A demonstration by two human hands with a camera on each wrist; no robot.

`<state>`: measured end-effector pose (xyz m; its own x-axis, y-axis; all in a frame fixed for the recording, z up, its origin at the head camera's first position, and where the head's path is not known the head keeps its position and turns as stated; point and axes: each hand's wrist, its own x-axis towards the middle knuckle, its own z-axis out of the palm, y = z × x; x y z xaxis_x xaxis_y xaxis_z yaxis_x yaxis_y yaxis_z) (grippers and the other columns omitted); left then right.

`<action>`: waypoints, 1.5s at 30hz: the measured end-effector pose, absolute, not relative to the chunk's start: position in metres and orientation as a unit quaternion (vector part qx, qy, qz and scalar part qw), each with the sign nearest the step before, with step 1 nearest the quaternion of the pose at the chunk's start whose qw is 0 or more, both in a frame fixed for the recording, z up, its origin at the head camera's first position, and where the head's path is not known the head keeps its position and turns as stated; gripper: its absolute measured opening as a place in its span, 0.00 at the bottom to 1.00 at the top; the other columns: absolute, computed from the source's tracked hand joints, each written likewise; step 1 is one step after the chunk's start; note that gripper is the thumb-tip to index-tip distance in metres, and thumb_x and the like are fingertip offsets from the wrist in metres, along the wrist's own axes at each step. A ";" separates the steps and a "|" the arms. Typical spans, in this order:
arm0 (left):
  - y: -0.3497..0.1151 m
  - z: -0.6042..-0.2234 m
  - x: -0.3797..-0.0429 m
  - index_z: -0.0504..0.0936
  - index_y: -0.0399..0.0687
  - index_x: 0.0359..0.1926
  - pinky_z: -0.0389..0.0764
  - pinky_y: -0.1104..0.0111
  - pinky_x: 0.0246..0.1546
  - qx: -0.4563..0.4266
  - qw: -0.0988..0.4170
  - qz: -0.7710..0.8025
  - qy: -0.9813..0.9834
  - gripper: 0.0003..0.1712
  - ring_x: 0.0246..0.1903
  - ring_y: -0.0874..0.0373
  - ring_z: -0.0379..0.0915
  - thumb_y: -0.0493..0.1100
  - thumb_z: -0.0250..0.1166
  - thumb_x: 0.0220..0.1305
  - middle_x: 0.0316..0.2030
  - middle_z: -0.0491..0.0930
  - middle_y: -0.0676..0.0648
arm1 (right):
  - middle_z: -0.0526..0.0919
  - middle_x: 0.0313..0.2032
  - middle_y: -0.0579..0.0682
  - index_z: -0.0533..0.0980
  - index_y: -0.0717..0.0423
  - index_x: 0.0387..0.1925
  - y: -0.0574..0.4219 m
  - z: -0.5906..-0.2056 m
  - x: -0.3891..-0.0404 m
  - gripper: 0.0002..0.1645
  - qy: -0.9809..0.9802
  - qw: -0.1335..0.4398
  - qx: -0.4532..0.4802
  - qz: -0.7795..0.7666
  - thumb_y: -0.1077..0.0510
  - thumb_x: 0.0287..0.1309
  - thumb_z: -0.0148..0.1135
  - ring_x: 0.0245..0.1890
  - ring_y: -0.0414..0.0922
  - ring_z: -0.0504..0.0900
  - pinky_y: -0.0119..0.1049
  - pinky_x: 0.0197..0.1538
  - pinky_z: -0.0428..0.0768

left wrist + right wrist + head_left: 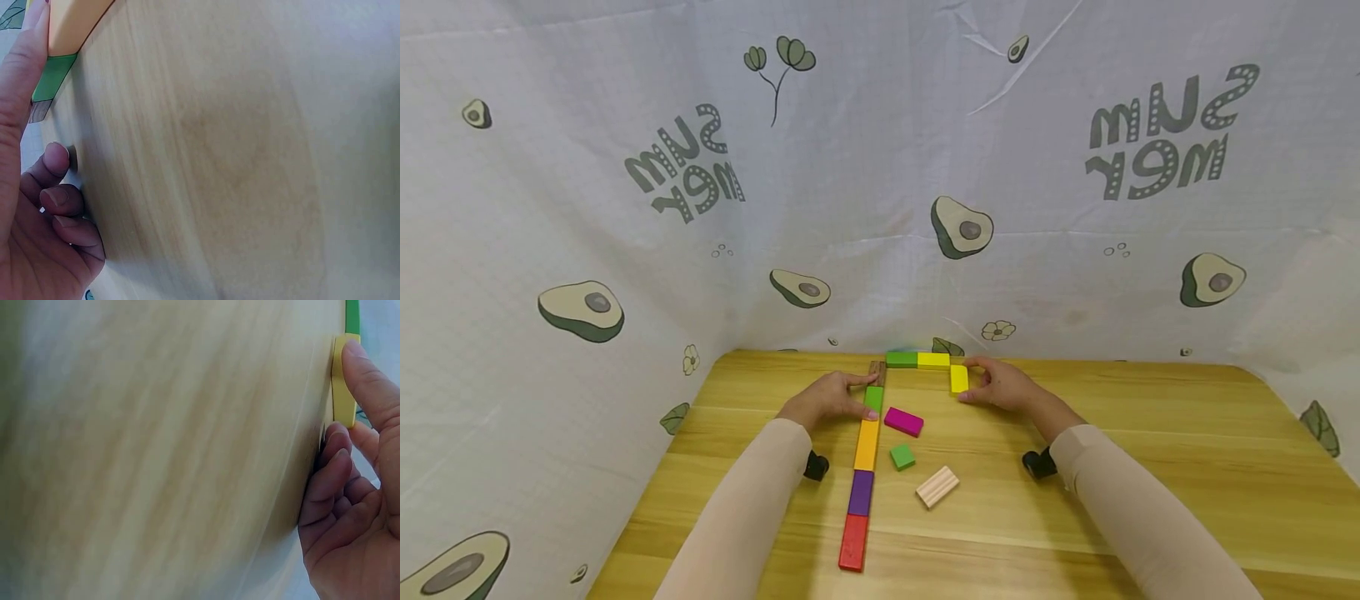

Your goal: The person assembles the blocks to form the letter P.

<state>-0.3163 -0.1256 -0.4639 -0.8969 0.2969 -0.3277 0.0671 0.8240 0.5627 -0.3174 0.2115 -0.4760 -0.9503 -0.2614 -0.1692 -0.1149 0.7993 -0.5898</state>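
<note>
My right hand [1009,385] pinches a yellow block [959,380] between thumb and index finger, at the right end of a back row. The right wrist view shows the thumb on that yellow block [344,394], the other fingers curled below. In the back row lie a green block [902,359] and another yellow block [933,360]. My left hand [829,398] rests beside a long row, index finger on a brown block [877,369], thumb near where a green block [873,398] meets an orange block [866,446]. Its remaining fingers bend loosely in the left wrist view.
Toward me the long row continues with a purple block [861,493] and a red block [853,543]. Loose between the hands lie a magenta block [904,422], a small green block [902,457] and a ridged wooden block [937,487]. A printed curtain [880,167] hangs behind the table.
</note>
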 end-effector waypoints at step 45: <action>-0.125 -0.461 -0.316 0.69 0.78 0.72 0.63 0.45 0.76 0.091 0.210 0.275 0.934 0.47 0.77 0.43 0.57 0.63 0.78 0.52 0.77 0.64 0.45 | 0.75 0.67 0.49 0.76 0.43 0.66 0.121 -0.471 -0.254 0.28 0.918 0.075 -0.337 -0.195 0.48 0.65 0.66 0.60 0.50 0.74 0.48 0.62 0.80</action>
